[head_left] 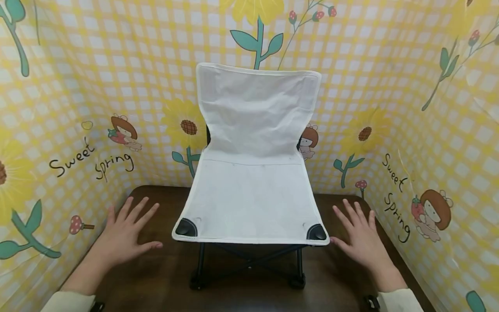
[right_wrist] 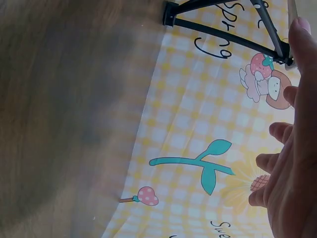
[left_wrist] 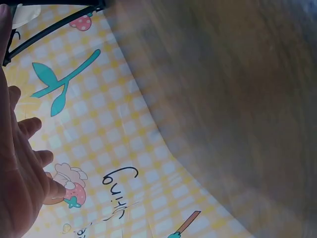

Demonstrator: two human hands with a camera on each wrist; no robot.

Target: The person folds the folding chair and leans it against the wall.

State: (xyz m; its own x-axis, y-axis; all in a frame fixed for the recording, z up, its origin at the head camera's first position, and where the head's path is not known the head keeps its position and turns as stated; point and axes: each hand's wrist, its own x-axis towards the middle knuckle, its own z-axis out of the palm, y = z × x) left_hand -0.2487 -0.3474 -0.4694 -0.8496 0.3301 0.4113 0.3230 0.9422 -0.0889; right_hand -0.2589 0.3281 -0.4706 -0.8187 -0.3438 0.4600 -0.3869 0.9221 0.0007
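A small folding chair (head_left: 253,199) with a white fabric seat and backrest stands unfolded in the middle of the head view, facing me. Black patches cover its front seat corners, and dark crossed legs (head_left: 249,262) show beneath. To its left, my left hand (head_left: 126,236) is held palm down with fingers spread, holding nothing. My right hand (head_left: 360,240) is spread the same way on the other side, its thumb tip close by the seat's right front corner. Parts of the black frame (right_wrist: 225,37) appear at the top of the right wrist view, near the thumb.
The chair stands on a dark brown wooden table (head_left: 156,281). Yellow checked cloth (head_left: 156,65) printed with sunflowers and cartoon figures walls in the back and both sides.
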